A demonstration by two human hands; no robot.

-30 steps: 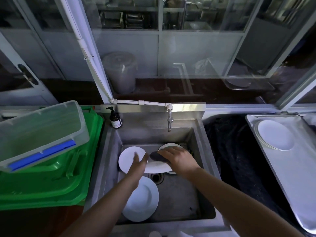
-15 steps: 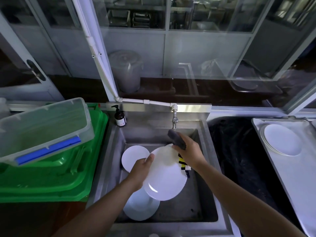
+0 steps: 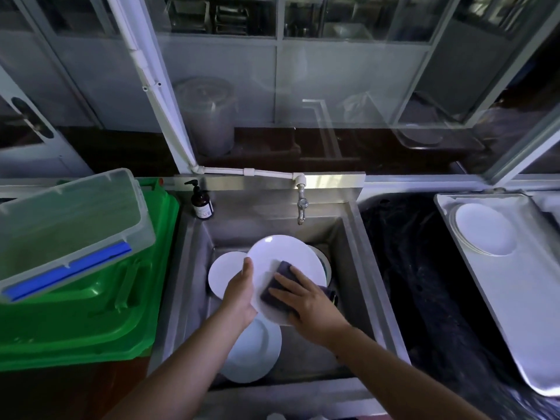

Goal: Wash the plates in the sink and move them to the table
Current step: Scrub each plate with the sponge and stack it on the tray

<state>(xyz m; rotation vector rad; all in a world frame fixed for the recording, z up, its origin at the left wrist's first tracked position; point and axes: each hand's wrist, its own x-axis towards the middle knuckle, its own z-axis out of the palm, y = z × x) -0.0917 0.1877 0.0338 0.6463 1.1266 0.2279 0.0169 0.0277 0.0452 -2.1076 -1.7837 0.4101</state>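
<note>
Plate (image 3: 281, 256) gripped at left edge, sponge (image 3: 280, 286) pressed on face

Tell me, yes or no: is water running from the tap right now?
No. The tap shows no stream below its spout, while the right hand presses a dark sponge on the held plate.

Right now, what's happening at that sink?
A person is washing dishes. The left hand grips the edge of a white plate tilted over the steel sink, while the right hand presses a dark sponge against its face. Two more white plates lie in the basin below. No water shows at the tap. Plates are stacked on the metal tray to the right.
</note>
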